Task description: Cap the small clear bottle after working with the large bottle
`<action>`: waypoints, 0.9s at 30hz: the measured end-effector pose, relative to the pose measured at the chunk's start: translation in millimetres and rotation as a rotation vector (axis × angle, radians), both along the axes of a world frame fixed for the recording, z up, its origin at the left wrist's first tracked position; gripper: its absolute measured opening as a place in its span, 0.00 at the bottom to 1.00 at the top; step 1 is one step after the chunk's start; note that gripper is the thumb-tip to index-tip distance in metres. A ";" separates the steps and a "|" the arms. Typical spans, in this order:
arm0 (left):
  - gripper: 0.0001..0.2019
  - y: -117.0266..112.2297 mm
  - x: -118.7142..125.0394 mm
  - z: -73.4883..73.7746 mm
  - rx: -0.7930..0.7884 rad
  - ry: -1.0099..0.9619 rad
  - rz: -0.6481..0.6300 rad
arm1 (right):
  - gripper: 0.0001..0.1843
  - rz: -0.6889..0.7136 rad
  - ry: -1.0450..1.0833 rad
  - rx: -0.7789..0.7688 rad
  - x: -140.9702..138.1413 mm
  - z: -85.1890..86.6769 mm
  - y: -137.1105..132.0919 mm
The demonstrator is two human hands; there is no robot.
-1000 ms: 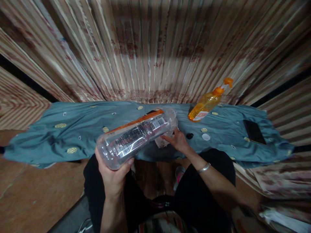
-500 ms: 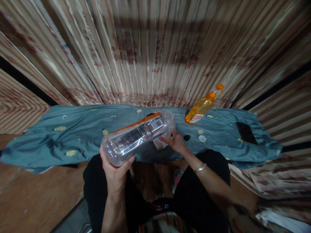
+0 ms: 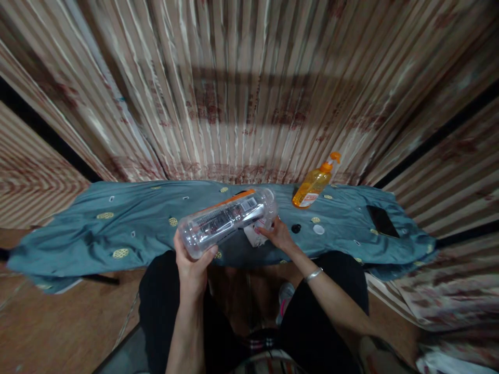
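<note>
A large clear plastic bottle (image 3: 224, 221) with an orange-edged printed label lies tilted across my view, its neck end up and to the right. My left hand (image 3: 193, 262) is wrapped around its base from below. At the other end, my right hand (image 3: 278, 234) is closed at the bottle's neck, thumb in front and the other fingers partly hidden. Just under the neck, beside my right thumb, is a crumpled whitish piece (image 3: 254, 236) with some print. A black cap (image 3: 296, 228) and a white round disc (image 3: 318, 229) lie to the right of my right hand.
A pump bottle of orange liquid (image 3: 312, 188) stands toward the back of the narrow table, covered by a blue-green cloth (image 3: 148, 234). A dark phone (image 3: 382, 221) lies at the right. Pleated curtains (image 3: 234, 104) hang behind, with dark poles at both sides.
My view has shifted slightly, so the table and things on it sit lower. Both hands stay on the bottle, and more of the whitish piece shows beneath the neck.
</note>
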State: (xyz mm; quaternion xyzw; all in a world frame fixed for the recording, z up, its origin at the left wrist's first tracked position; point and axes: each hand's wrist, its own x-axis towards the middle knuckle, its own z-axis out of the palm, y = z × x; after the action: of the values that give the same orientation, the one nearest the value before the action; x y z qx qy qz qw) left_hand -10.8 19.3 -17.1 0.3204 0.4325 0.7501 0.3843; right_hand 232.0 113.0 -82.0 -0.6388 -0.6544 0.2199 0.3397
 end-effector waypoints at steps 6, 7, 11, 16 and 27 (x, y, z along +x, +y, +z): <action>0.46 1.2 1.1 -3.5 -0.020 -0.014 -0.030 | 0.25 -0.028 -0.003 0.006 -3.6 2.6 -0.5; 0.45 1.1 1.4 -4.6 -0.017 -0.012 -0.032 | 0.24 -0.031 -0.003 0.004 -4.0 2.8 -0.7; 0.43 0.5 3.3 -7.7 -0.009 -0.035 -0.027 | 0.22 -0.037 -0.014 0.005 -5.1 2.7 -0.9; 0.42 -1.1 5.6 -5.8 -0.005 -0.104 -0.038 | 0.23 -0.040 -0.013 0.003 -6.8 2.5 -0.6; 0.42 -3.9 11.0 9.7 -0.023 -0.186 -0.059 | 0.20 -0.016 0.019 -0.012 -8.6 6.4 -1.0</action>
State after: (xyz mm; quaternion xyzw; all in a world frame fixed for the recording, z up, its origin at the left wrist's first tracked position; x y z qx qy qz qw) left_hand 0.2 15.4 -7.4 0.2576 0.3941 0.7599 0.4482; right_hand 223.4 112.0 -75.6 -0.6440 -0.6446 0.2272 0.3438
